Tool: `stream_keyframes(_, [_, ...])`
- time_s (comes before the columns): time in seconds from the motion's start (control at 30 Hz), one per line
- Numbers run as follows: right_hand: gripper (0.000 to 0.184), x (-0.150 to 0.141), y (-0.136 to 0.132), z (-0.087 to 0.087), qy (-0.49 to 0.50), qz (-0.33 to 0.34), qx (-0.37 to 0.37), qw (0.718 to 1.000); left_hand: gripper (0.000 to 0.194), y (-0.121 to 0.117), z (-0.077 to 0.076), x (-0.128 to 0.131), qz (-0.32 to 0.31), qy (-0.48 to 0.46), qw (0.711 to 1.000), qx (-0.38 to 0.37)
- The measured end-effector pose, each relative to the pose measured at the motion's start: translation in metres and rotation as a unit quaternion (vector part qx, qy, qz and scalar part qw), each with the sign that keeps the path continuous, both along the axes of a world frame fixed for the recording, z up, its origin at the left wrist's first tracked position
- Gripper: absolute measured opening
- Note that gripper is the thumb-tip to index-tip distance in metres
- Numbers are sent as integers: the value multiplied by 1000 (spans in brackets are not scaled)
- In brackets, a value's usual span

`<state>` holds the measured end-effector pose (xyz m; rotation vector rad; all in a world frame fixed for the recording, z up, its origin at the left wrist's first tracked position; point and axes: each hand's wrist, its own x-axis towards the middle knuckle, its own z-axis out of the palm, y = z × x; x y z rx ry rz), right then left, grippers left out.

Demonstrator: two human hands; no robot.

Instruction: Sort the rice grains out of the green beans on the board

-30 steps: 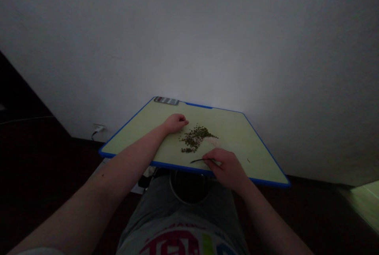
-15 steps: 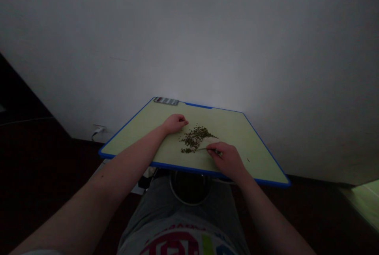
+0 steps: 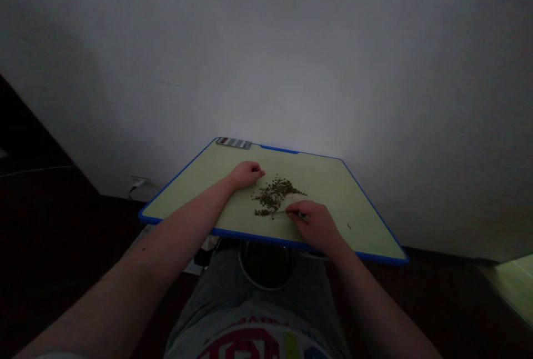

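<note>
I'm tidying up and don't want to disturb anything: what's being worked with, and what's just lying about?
Seemingly in use:
- thin tool in the right hand
- dark grains
- pale heap
- blue-edged board
- perhaps the bowl

Seemingly lying about:
- phone-like object
- small dark sliver

Pale yellow-green board (image 3: 328, 181) with a blue rim (image 3: 250, 235); dark green-brown beans (image 3: 275, 192); whitish grains (image 3: 295, 198); plain grey wall (image 3: 266, 59)

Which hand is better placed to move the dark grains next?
Right, likely: the right hand holds a thin tool with its tip by the grains; the left hand, beside them, shows no tool.
</note>
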<state>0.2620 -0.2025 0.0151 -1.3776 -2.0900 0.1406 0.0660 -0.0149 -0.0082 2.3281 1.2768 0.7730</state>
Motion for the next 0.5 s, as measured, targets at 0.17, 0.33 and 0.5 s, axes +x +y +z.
stream_keyframes(0.17, [18, -3, -7, 4, 2, 19, -14, 1000, 33, -1, 2, 0, 0, 1, 1000, -4])
stream_keyframes(0.33, [17, -7, -18, 6, 8, 29, -33, 999, 32, -2, 3, 0, 0, -4, 1000, -1])
stream_keyframes(0.5, [16, -8, -28, 6, 14, 39, -30, 999, 32, -4, 5, 1, 3, -1, 1000, -5])
